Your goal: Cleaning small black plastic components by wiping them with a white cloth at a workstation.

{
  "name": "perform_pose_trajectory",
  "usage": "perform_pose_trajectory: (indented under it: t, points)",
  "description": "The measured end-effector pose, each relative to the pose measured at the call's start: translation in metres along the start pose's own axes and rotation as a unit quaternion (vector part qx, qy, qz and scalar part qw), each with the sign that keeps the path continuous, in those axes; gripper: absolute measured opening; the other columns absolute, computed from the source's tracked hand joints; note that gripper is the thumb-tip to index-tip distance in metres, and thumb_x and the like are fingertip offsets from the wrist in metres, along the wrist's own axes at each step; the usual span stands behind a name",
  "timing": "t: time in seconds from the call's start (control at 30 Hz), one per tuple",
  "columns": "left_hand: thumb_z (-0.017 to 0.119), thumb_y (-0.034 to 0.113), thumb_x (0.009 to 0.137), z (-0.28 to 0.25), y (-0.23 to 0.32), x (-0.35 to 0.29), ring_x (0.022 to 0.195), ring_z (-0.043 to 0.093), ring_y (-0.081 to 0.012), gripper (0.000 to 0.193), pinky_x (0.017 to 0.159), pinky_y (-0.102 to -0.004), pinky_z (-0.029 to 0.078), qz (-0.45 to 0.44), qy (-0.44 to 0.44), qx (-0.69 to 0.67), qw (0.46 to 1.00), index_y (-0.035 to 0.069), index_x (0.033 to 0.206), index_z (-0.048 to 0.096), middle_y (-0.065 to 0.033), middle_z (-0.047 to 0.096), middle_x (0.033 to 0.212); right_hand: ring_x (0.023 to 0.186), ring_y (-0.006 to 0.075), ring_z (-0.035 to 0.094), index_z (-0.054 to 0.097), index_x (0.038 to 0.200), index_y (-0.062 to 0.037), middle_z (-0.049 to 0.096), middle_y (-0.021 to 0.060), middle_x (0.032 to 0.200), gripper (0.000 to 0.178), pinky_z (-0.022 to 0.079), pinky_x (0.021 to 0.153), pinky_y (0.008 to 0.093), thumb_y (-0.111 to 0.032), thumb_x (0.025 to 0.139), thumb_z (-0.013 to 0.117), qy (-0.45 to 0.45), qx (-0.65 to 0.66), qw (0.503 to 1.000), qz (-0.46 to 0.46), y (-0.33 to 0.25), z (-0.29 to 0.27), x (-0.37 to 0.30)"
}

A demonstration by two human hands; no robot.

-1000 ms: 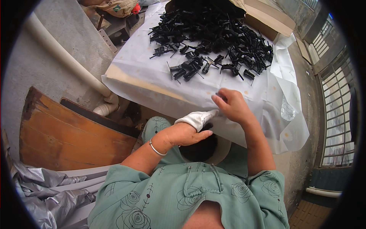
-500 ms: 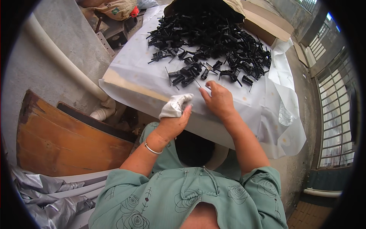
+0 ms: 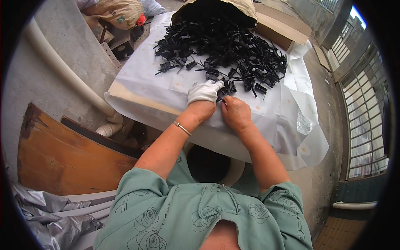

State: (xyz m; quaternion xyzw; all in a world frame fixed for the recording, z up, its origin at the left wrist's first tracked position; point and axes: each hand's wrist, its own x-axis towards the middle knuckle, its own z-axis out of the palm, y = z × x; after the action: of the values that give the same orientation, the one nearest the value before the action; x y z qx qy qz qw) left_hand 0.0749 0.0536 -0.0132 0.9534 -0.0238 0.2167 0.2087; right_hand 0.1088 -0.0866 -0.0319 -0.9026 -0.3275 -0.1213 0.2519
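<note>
My left hand [image 3: 204,91], in a white glove, reaches across the near side of a white-covered table. Its fingers stretch forward against a small cluster of black plastic parts [image 3: 227,87], and some fingertips are hidden. Bare and just to the right, my right hand [image 3: 236,112] has its thumb and index finger pinched at the lower edge of that cluster, on what looks like a thin black part. Beyond both hands spreads a large heap of similar black plastic parts [image 3: 221,50] with thin stick-like ends.
The heap comes from the mouth of a brown sack [image 3: 243,7]. Beside it lies an open cardboard box [image 3: 287,25]. White plastic sheeting [image 3: 166,93] covers the table. A pale pipe [image 3: 66,68] and an orange-brown board [image 3: 71,154] stand at the left; a barred window [image 3: 366,125] is at the right.
My left hand has moved forward and right onto the black parts, and the near cluster has shifted right. My right hand has lowered slightly and its fingers have closed. The view has shifted a little.
</note>
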Motion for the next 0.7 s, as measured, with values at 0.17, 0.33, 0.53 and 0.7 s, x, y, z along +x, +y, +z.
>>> perform_pose_trajectory:
  t: [0.17,0.33,0.53,0.7]
  points:
    - [0.053,0.006,0.073,0.002,0.02,-0.016,0.103,0.051,-0.0347,0.038,0.09,-0.0395,0.04,0.106,0.0,-0.166,0.98,0.004,0.11,0.058,-0.0196,0.057,0.108,0.068,0.034,0.059,0.06,0.08,-0.0051,0.061,0.0167,0.075,0.014,0.047,0.062,0.0413,-0.019,0.078,0.059,-0.024,-0.001,0.999,0.04,0.024,-0.051,-0.039]
    - [0.057,0.002,0.071,-0.038,0.033,-0.017,0.098,0.054,-0.0337,0.036,0.088,-0.0391,0.042,0.139,0.066,-0.077,0.985,0.002,0.106,0.059,-0.0186,0.059,0.104,0.06,0.0261,0.059,0.061,0.075,-0.0022,0.061,0.0112,0.067,0.017,0.045,0.056,0.0348,-0.019,0.079,0.059,-0.04,0.116,0.981,0.148,0.043,-0.086,-0.056]
    - [0.055,0.01,0.065,-0.072,0.094,-0.036,0.082,0.059,-0.0279,0.035,0.07,-0.0353,0.048,0.355,-0.14,-0.088,0.92,0.007,0.099,0.061,-0.0099,0.061,0.093,0.069,0.0026,0.047,0.065,0.087,-0.0004,0.058,-0.0054,0.072,0.014,0.041,0.063,0.02,-0.012,0.084,0.056,-0.313,0.517,0.782,0.156,0.027,-0.108,-0.07]
    - [0.059,0.014,0.064,-0.1,0.126,-0.06,0.075,0.06,-0.0243,0.033,0.062,-0.0332,0.049,0.336,-0.286,-0.041,0.896,0.012,0.097,0.062,-0.0063,0.062,0.09,0.06,0.0038,0.042,0.062,0.087,-0.0003,0.053,-0.0063,0.067,0.011,0.035,0.054,0.0193,-0.009,0.082,0.058,-0.398,0.528,0.751,-0.01,0.033,-0.101,-0.088]
